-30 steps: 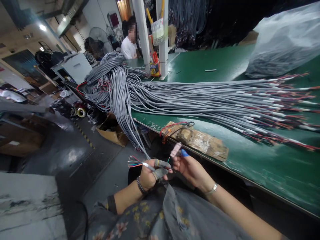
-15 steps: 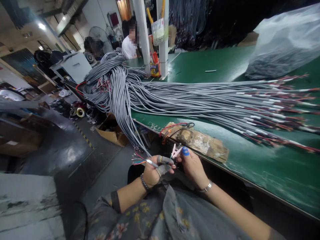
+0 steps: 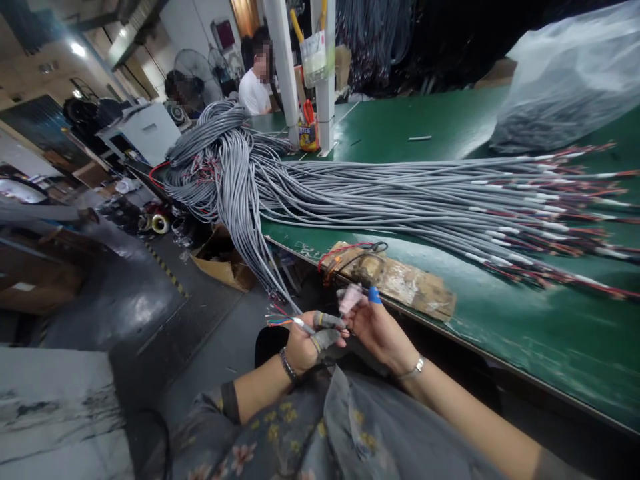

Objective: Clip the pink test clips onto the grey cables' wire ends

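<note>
My left hand (image 3: 303, 343), with grey coverings on its thumb and finger, is closed around a grey cable (image 3: 306, 327). Loose coloured wires (image 3: 280, 322) fan out to the left from the white-banded end of that cable. Beside it my right hand (image 3: 383, 340), wearing a blue thumb cover (image 3: 374, 295), pinches a small pale pink clip-like tool (image 3: 352, 298). Motion blurs the tool, and its tip is hard to make out. The fingertips of both hands nearly meet, and what lies between them is partly hidden.
A large bundle of grey cables (image 3: 350, 190) lies across the green table (image 3: 550, 353) and hangs over its edge. At the near edge rests a worn wooden block (image 3: 400, 280) with wires. Behind are a plastic bag (image 3: 565, 87), a post (image 3: 325, 120) and a seated person (image 3: 255, 87).
My right hand has turned and come closer to the left fingertips. The pink tool, earlier spread in a V, now appears turned and blurred. My left hand stays almost in place.
</note>
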Demonstrator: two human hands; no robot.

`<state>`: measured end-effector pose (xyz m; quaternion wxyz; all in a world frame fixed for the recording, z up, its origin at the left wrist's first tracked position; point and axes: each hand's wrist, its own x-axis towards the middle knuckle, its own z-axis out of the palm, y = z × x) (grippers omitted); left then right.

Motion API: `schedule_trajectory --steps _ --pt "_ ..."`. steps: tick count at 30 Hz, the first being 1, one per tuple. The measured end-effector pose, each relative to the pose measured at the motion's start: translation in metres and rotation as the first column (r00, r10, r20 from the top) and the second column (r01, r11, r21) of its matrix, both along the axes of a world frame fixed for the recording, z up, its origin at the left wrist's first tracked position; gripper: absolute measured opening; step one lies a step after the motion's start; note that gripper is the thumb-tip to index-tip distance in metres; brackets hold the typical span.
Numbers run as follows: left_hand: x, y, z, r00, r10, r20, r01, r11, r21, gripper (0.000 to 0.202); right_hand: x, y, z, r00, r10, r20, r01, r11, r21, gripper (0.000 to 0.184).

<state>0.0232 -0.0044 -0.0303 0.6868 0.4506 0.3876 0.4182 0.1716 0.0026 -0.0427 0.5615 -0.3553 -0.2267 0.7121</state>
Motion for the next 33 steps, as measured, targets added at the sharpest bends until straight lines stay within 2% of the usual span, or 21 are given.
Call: schedule_trajectory --steps 5,9,12,15,17,20,24,26,27,29,31,33 --pt "-0.007 -0.002 -0.003 1.000 0.007 -0.020 -0.008 0.999 -0.048 0.047 0.010 -0.005 -0.010 1.000 -0.004 0.018 0.005 0.999 -0.042 0.050" --pt "-0.011 0.002 -0.008 0.993 -0.084 -0.089 0.078 0.995 -0.064 0.048 0.017 -0.012 -0.017 0.997 -0.052 0.058 0.057 0.996 -0.074 0.041" --pt "-0.010 0.004 -0.011 0.972 -0.132 -0.194 0.124 0.991 -0.051 0.046 0.021 -0.019 -0.016 0.972 -0.052 0.227 0.064 0.997 -0.047 0.037" --pt "-0.008 0.002 -0.012 0.936 -0.083 -0.343 0.101 0.994 0.036 0.037 0.022 -0.026 -0.006 0.897 -0.018 0.442 -0.021 0.996 0.083 0.030" --pt "-0.008 -0.001 -0.012 0.898 -0.072 -0.434 0.122 0.989 0.088 0.030 0.020 -0.031 0.002 0.852 0.003 0.524 -0.105 0.981 0.166 0.026" --pt "-0.011 -0.006 -0.011 0.800 -0.090 -0.594 0.258 0.944 0.205 0.018 0.015 -0.038 0.010 0.793 -0.008 0.610 -0.180 0.952 0.247 0.022" --pt "-0.016 -0.012 -0.008 0.610 0.016 -0.792 0.416 0.845 0.338 0.021 0.009 -0.043 0.011 0.692 -0.147 0.707 -0.126 0.939 0.319 0.020" --pt "-0.016 -0.014 -0.005 0.580 0.028 -0.814 0.433 0.836 0.338 0.019 0.007 -0.042 0.011 0.673 -0.180 0.718 -0.106 0.936 0.335 0.020" --pt "-0.016 -0.014 -0.003 0.599 0.011 -0.801 0.431 0.838 0.334 0.016 0.007 -0.041 0.011 0.679 -0.171 0.714 -0.115 0.936 0.333 0.020" --pt "-0.015 -0.015 0.002 0.701 -0.074 -0.710 0.408 0.858 0.313 0.012 0.007 -0.039 0.013 0.710 -0.115 0.695 -0.160 0.934 0.318 0.022" --pt "-0.013 -0.014 0.006 0.816 -0.185 -0.548 0.366 0.899 0.242 0.020 0.006 -0.037 0.016 0.752 -0.050 0.657 -0.199 0.933 0.299 0.023" --pt "-0.011 -0.014 0.009 0.871 -0.232 -0.433 0.317 0.939 0.136 0.032 0.006 -0.036 0.017 0.790 -0.019 0.613 -0.194 0.940 0.279 0.023"
